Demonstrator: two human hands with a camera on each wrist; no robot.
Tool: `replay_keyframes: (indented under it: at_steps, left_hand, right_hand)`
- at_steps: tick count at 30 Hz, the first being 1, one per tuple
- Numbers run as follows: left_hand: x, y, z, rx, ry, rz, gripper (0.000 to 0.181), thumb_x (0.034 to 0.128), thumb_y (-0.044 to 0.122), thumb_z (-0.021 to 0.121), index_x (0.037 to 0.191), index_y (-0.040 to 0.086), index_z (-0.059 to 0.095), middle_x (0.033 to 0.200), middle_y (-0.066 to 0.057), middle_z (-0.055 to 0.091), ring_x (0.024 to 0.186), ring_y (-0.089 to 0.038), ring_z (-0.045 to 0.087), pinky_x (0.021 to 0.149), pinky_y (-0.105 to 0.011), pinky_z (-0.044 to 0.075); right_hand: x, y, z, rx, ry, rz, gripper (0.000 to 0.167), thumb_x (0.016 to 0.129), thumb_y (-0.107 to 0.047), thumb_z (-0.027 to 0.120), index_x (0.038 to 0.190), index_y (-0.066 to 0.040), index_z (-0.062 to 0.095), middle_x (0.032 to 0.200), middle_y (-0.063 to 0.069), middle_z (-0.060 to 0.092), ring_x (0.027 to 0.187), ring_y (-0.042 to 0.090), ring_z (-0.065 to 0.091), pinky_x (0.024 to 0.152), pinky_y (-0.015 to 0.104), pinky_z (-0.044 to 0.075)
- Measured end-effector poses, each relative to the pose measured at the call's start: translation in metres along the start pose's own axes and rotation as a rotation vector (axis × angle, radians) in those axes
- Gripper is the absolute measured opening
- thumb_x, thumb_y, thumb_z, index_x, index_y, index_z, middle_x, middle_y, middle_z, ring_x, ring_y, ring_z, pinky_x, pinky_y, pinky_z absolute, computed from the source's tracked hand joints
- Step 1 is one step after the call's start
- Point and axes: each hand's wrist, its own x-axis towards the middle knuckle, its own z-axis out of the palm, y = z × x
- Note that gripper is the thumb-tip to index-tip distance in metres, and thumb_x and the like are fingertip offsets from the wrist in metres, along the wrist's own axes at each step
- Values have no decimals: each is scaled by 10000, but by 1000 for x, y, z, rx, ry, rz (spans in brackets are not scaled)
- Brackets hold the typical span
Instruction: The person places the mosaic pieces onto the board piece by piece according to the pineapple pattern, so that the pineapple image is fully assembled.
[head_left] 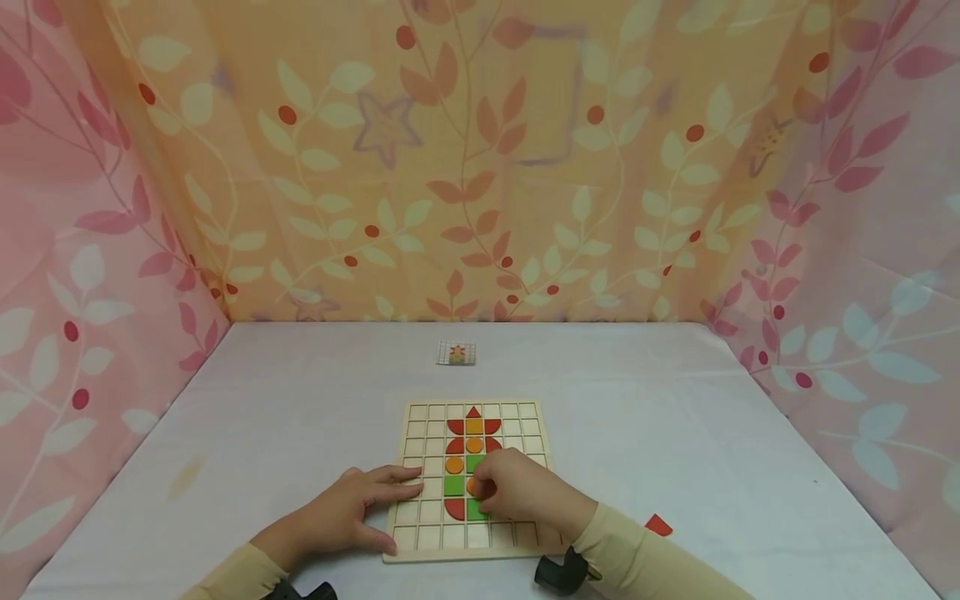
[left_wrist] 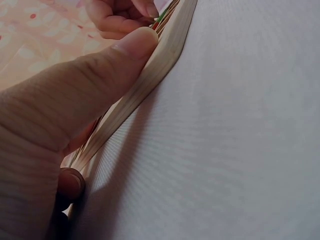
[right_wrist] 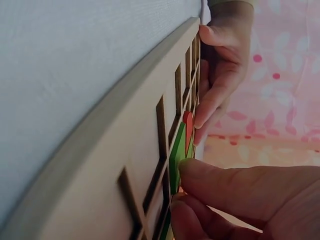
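Note:
A wooden grid board [head_left: 442, 537] lies on the white table. My left hand [head_left: 333, 510] rests on its left edge, fingers extended over the frame and thumb at the near corner. My right hand [head_left: 528, 492] is over the board, thumb and curled fingers pinching a green square [right_wrist: 177, 155] low in the pattern. Just left of that square sits a red quarter-circle [head_left: 454, 508]. Above are another green square [head_left: 453, 485], an orange circle [head_left: 454, 465] and several red pieces, topped by a red triangle [head_left: 473, 412]. My right hand partly hides a second orange circle.
A loose red piece [head_left: 658, 525] lies on the table by the right sleeve. Beyond the board is a small picture card [head_left: 457, 353] with a gridded figure. Patterned cloth [head_left: 480, 167] encloses the table at the back and both sides.

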Motion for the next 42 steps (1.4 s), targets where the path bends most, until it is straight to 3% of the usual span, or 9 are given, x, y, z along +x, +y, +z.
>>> replay_keyframes:
  at_steps: [5, 11, 25, 33, 42]
  left_hand:
    - [-1, 0, 0, 0, -3, 6, 687, 704, 548, 662, 1312, 266, 515, 1388, 48, 435, 1249, -130, 393, 753, -311, 263]
    - [-1, 2, -1, -5, -11, -6, 696, 700, 549, 663, 1314, 257, 514, 1391, 44, 430, 1254, -137, 389, 752, -302, 264]
    - [1, 1, -1, -2, -9, -22, 702, 697, 564, 655, 1318, 271, 506, 1398, 66, 415, 1261, -133, 381, 749, -295, 258]
    - [1, 1, 0, -3, -6, -23, 698, 695, 566, 655, 1312, 272, 513, 1396, 60, 419, 1256, -137, 387, 750, -295, 263]
    - [0, 0, 1, -3, 1, -9, 697, 689, 555, 665, 1308, 268, 519, 1392, 57, 425, 1257, -138, 389, 746, -294, 261]
  right_hand:
    - [-5, 6, -6, -15, 4, -23, 110, 755, -110, 721, 757, -194, 650, 695, -148, 542, 649, 30, 488, 614, 200, 421]
    - [-18, 19, -30, -9, 37, -42, 101, 746, -87, 719, 752, -146, 638, 679, -118, 524, 633, 43, 475, 589, 212, 417]
    - [-72, 75, -89, 13, 65, 79, 109, 750, -72, 714, 803, -116, 631, 647, -76, 520, 620, 77, 486, 565, 244, 415]
    - [-103, 107, -97, 61, 8, 179, 116, 745, -54, 711, 794, -101, 617, 673, -44, 525, 638, 119, 478, 560, 250, 411]
    - [-130, 128, -92, 84, -72, 255, 216, 678, -25, 734, 800, -110, 577, 680, 0, 502, 630, 151, 459, 547, 261, 371]
